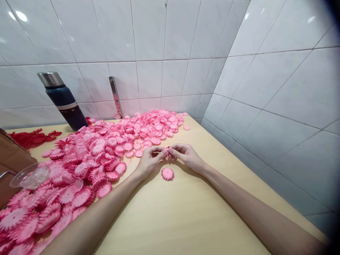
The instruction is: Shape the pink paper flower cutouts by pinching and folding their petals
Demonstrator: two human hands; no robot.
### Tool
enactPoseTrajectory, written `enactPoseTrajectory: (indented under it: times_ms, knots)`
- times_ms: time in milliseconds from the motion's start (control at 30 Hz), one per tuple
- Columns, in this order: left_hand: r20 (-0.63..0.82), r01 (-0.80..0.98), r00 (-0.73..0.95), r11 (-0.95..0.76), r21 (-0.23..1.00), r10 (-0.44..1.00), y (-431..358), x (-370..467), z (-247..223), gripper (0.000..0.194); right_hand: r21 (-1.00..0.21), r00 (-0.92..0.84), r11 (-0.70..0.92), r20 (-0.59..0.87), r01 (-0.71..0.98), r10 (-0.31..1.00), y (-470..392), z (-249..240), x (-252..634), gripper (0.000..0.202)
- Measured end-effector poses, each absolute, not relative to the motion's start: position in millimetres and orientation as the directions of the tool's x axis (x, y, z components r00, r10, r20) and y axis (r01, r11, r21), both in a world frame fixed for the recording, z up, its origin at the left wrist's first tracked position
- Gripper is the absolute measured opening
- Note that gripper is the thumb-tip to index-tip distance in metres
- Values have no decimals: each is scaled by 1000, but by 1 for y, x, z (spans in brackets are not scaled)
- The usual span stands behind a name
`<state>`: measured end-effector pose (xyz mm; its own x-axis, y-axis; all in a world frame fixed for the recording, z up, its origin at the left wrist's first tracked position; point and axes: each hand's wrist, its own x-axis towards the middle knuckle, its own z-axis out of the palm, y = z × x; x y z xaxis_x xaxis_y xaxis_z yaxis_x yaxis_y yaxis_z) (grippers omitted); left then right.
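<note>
Over the middle of the table, my left hand [152,159] and my right hand [187,157] meet with their fingertips pinched together. Between them is a small pink scalloped flower piece [167,151], mostly covered by the fingers. Just below, a single round pink flower piece [168,174] with a toothed edge and a small centre hole lies flat on the wooden table [186,216]. A large heap of similar pink flower pieces [127,136] spreads to the left and behind my hands.
A dark blue bottle [66,102] with a steel cap stands at the back left. Red pieces [34,138] lie beside it. A clear plastic dish [30,176] and a cardboard box [12,159] are at the left edge. Behind, a metal strip [115,97] leans against the tiled wall [148,35].
</note>
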<state>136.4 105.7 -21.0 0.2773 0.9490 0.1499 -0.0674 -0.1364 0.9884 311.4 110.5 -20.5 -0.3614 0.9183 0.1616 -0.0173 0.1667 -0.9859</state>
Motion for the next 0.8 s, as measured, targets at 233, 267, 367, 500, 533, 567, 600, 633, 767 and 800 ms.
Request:
enactPoseTrajectory:
  times_ms: [233,267,367,500,533,567,600,633,767,800]
  knots:
    - [143,-38,278,-138,990,950,107,137,-23,23,-987,-356,161,160,-25,921,111,-20,310,33]
    - [144,-34,281,-140,990,949,108,138,-23,24,-987,-357,161,160,-26,920,111,-19,311,32]
    - [149,-32,289,-146,989,946,108,138,-23,26,-985,-352,168,167,-28,921,110,-20,312,30]
    - [145,-42,308,-139,989,940,107,136,-22,28,-991,-400,124,135,-54,906,109,-22,312,27]
    - [144,-43,305,-137,990,941,107,136,-22,28,-992,-402,117,128,-51,907,109,-22,312,27]
    - [143,-42,299,-137,990,944,107,136,-22,28,-992,-395,118,126,-43,910,110,-23,312,27]
    - [143,-41,289,-137,990,946,107,136,-22,29,-992,-386,124,126,-32,914,110,-23,312,27]
    - [145,-40,280,-139,989,949,107,136,-22,29,-991,-379,129,129,-25,917,111,-23,312,26]
    - [149,-40,248,-144,989,957,107,138,-23,31,-993,-363,117,121,-34,924,112,-23,313,24]
    - [151,-42,236,-145,988,960,107,139,-23,31,-993,-362,115,120,-35,924,112,-23,314,24]
